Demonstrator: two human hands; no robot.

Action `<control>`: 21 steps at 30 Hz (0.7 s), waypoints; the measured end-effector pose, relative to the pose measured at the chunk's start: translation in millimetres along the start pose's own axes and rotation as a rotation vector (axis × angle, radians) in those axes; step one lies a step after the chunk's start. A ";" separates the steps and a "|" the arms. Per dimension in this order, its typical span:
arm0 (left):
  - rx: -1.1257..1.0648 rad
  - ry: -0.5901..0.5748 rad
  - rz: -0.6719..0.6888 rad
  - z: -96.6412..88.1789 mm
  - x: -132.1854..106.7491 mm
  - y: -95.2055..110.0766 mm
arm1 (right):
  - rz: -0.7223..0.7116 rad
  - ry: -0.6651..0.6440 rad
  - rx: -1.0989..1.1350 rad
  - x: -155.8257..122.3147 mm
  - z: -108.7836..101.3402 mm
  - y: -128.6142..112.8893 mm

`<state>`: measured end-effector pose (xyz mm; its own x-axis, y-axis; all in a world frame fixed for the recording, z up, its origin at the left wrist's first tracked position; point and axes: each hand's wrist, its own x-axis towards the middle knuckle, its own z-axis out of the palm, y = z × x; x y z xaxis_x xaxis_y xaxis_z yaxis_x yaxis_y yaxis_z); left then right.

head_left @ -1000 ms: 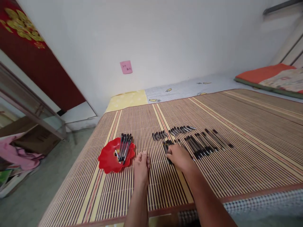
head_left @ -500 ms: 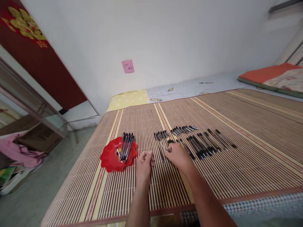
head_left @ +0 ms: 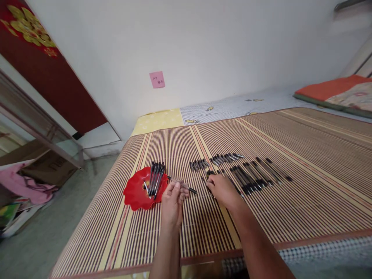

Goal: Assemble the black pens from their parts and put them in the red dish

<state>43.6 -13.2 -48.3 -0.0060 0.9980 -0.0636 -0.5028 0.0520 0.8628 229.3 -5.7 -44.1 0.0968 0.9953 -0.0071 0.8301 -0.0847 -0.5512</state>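
Red scalloped plastic dish: my landmark; it sits on the striped bamboo mat and carries a bundle of slim black-and-clear pens and a thin white stick.
Left hand: my grip is narrow, holding one slender clear-barrelled pen with black ends just right of the dish, aslant, one end near the rim; whether they touch I cannot tell.
Pinched barrel: I have it near its middle, so too light a squeeze could let it swivel or slip onto the mat right of the dish.
Dish rim: the bundle's far ends overhang it, so a knock from my pen's end could fan them out or roll one off.
Right hand: well right of the dish, fingers bent low beside a thin dark pen; they hide the contact, so I cannot tell whether my grip has it.
Row of long dark-and-clear pens: farther right of the dish, close beside that hand; a careless wrist could skew their order.
Short dark cylindrical pieces: right of the dish, beyond my right fingers; being small and probably round, they could scatter if my knuckles brushed them.
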 end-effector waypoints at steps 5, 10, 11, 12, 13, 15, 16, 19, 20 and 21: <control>-0.061 0.024 0.038 -0.9 -3.8 -0.9 | 0.016 -0.060 -0.068 -1.9 -2.7 2.4; -0.103 0.029 0.033 1.0 -5.4 -6.2 | 0.063 -0.110 -0.157 -4.3 -1.4 -4.7; -0.114 0.030 0.029 1.1 -5.5 -7.0 | 0.074 -0.115 -0.178 -4.4 -0.3 -6.3; -0.126 0.031 0.025 1.1 -5.5 -7.7 | 0.081 -0.117 -0.196 -4.4 0.8 -7.8; -0.136 0.031 0.022 1.0 -5.5 -8.2 | 0.087 -0.118 -0.212 -4.3 1.6 -9.1; -0.152 0.029 0.018 0.8 -5.5 -8.8 | 0.092 -0.118 -0.237 -4.5 2.5 -10.9; -0.154 0.031 0.019 0.7 -5.5 -8.9 | 0.094 -0.120 -0.245 -4.7 2.6 -11.5; -0.147 0.050 0.030 0.6 -5.4 -9.1 | 0.096 -0.134 -0.260 -5.6 3.0 -12.1; -0.145 0.056 0.033 0.6 -5.3 -9.2 | 0.095 -0.139 -0.260 -5.9 3.5 -12.2; -0.145 0.062 0.035 0.6 -5.2 -9.3 | 0.095 -0.143 -0.259 -6.2 4.1 -12.4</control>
<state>48.9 -18.9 -55.7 -0.0769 0.9946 -0.0691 -0.6206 0.0065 0.7841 216.1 -10.7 -40.6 0.1177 0.9774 -0.1755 0.9350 -0.1686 -0.3119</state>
